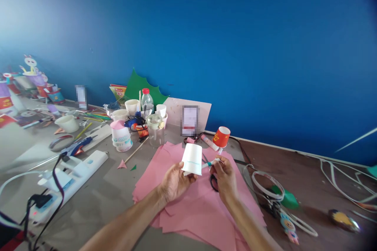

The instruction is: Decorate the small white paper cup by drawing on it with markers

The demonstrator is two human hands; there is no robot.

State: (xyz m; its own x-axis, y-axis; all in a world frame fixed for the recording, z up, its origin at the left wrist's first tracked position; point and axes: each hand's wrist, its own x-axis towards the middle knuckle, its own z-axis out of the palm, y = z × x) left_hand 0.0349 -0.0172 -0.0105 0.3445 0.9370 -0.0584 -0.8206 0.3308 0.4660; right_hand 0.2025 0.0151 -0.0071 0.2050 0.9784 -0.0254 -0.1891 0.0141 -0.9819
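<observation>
Left hand (173, 182): you are grasping the white paper cup (192, 159), holding it rim-down above the pink sheets (188, 219).
Right hand (225, 176): you are pinching a slim white-and-teal stick (209, 163) just beside the cup.
Scissors (211, 182): lying on the sheets, partly hidden by your right hand.
Red cup (219, 138): resting near the blue wall (265, 66).

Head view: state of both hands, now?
Left hand: closed, holding the upside-down white paper cup.
Right hand: closed, fingers pinching a white-and-teal pen-like stick.
</observation>
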